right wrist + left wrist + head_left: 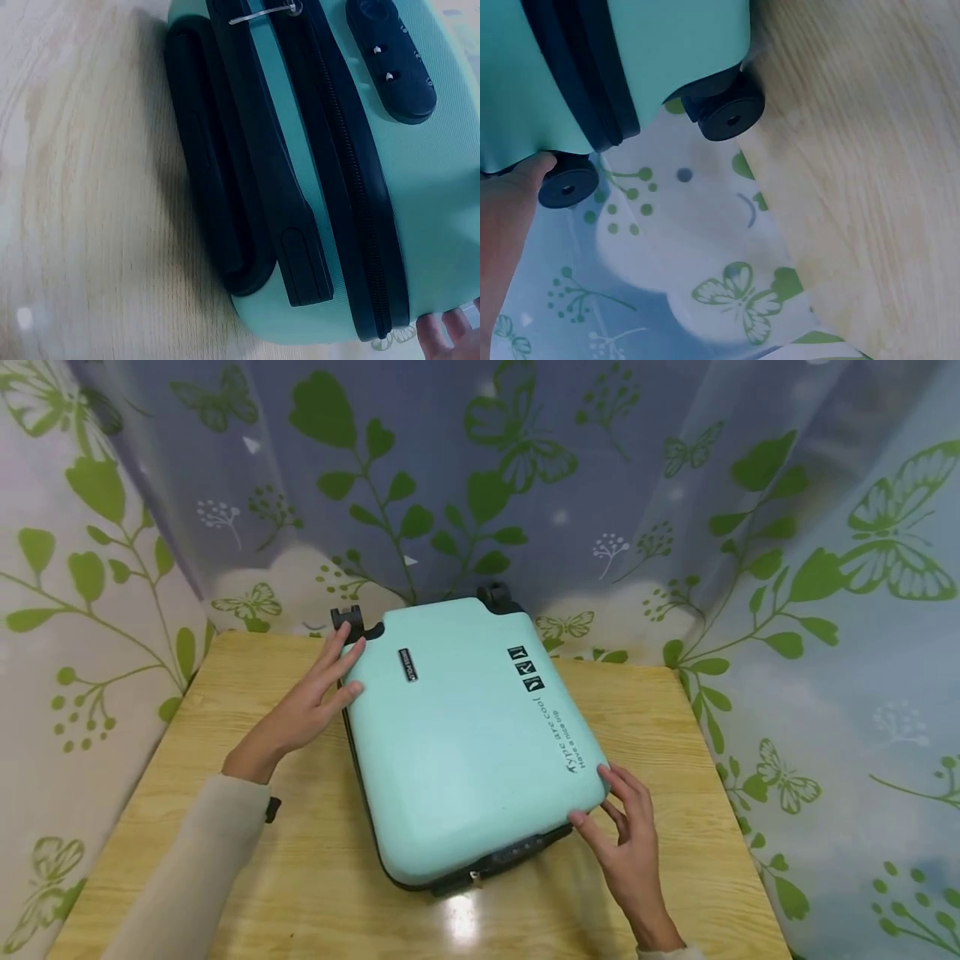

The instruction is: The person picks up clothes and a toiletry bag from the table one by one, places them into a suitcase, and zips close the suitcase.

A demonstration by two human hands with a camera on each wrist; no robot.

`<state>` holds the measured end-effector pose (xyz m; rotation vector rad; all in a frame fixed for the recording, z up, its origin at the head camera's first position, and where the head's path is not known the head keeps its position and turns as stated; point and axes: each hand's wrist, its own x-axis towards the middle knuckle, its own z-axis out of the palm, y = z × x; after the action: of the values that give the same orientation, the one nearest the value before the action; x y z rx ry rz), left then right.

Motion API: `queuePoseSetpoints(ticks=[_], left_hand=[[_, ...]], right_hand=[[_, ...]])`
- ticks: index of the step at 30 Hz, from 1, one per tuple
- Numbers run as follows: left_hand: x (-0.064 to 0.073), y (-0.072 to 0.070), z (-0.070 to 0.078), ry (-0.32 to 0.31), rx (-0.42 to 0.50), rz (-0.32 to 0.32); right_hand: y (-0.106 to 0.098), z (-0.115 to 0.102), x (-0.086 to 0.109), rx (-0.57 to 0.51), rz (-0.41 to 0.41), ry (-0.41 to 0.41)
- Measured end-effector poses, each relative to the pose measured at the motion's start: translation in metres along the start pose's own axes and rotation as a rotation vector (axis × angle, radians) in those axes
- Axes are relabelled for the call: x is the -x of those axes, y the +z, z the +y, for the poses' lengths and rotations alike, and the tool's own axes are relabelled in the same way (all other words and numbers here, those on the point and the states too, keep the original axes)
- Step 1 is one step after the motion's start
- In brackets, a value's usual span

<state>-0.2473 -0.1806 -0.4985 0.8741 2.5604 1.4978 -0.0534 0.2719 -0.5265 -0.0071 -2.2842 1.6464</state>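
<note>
A mint-green hard-shell suitcase (457,735) lies flat on the wooden table, slightly turned, its wheels toward the curtain. My left hand (303,702) rests with spread, fairly straight fingers along its left side, fingertips close to a black wheel (347,619). In the left wrist view, a digit of that hand reaches one wheel (568,181). At the near right corner, my right hand (626,843) holds the shell between thumb and fingers. The right wrist view has the zipper (352,172), a black carry handle (262,150) and the combination lock (394,64).
The pale wooden table (300,877) extends to both sides of the suitcase. A curtain (600,510) printed with leaves and butterflies hangs behind it, and similar patterned cloth stands at left and right.
</note>
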Motion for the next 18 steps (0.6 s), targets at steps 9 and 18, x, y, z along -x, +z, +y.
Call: queuePoseSetpoints(ticks=[9, 18], left_hand=[[-0.017, 0.0, 0.001, -0.053, 0.015, -0.024], [-0.03, -0.003, 0.004, -0.071, 0.004, -0.032]], right_hand=[[0.005, 0.0, 0.007, 0.045, 0.031, -0.029], [0.008, -0.007, 0.014, 0.092, 0.04, -0.003]])
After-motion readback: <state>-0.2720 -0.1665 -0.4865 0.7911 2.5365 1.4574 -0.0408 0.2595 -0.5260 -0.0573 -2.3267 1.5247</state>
